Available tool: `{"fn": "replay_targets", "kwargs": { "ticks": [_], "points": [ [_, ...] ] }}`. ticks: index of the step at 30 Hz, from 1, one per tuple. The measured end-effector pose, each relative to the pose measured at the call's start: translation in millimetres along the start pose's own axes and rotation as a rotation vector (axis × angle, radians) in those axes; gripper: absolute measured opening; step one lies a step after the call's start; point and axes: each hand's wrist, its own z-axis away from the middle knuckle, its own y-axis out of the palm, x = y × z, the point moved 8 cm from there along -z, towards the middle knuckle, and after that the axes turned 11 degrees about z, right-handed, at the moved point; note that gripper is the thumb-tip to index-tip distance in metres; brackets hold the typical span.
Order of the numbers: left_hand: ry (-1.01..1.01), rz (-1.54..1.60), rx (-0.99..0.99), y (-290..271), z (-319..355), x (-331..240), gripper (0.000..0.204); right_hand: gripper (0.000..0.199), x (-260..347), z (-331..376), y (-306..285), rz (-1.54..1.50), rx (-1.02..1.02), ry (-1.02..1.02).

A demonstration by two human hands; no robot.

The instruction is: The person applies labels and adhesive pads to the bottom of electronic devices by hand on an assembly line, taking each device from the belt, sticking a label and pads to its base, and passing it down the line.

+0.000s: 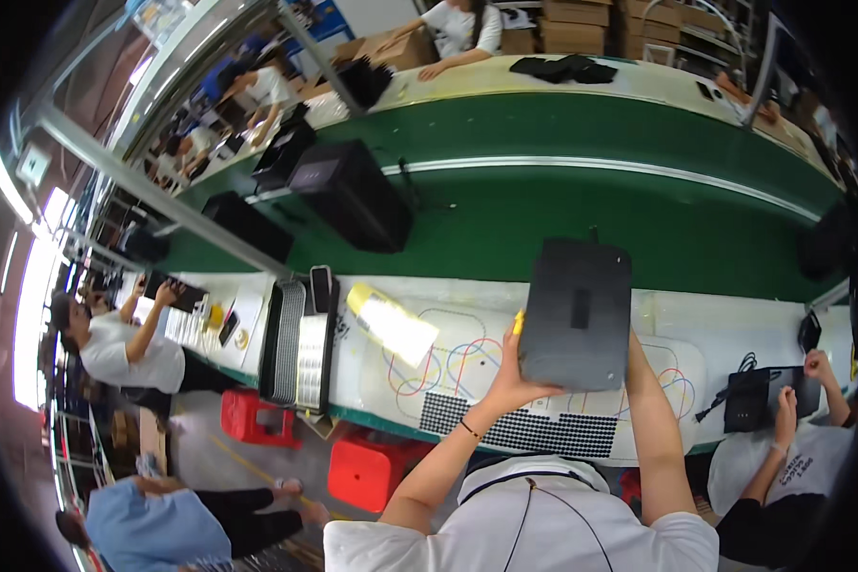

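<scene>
Held up over the white work surface [725, 319], broad face toward me, is the dark grey, rounded-corner, plastic-looking case [577, 315]. The likeliest fault is a slip: my hold lies at the case's sides and near edge, so an uneven grip could let one corner drop. A slim yellow object [519, 321] sits at its left edge; pressed against the casing, it might scratch it or fall. Lowered carelessly, the case could also catch the grids of small black round pads [445, 417] nearer my body, since its bulk hides part of the surface from me.

My left hand [517, 377] is closed around the lower left corner, fingers up the side, thumb along the near edge; the wrist wears a thin dark band [470, 428]. My right hand [636, 353] meets the right side, mostly hidden behind it, so I cannot tell how far its fingers close. Both forearms rise from below, converging on the case.
</scene>
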Motion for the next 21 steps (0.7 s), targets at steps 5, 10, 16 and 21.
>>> {"fn": "replay_targets", "kwargs": {
  "ticks": [5, 10, 16, 21],
  "points": [
    [-0.34, -0.135, 0.17, -22.9, 33.8, 36.6, 0.117, 0.029, -1.5, 6.2, 1.4, 0.294, 0.019, -0.173],
    [-0.089, -0.339, 0.312, -85.9, 15.4, 80.4, 0.083, 0.029, 54.0, 41.4, -14.7, 1.059, -0.131, -0.561],
    [-0.647, -0.851, -0.971, -313.3, 60.8, 157.4, 0.073, 0.032, 18.3, 118.7, -57.6, 0.572, -0.315, -0.148],
    [-1.052, -0.917, -0.996, -337.4, 69.6, 194.6, 0.104, 0.035, 2.4, 177.1, -65.5, 0.671, -0.45, -0.053]
  ]
}}
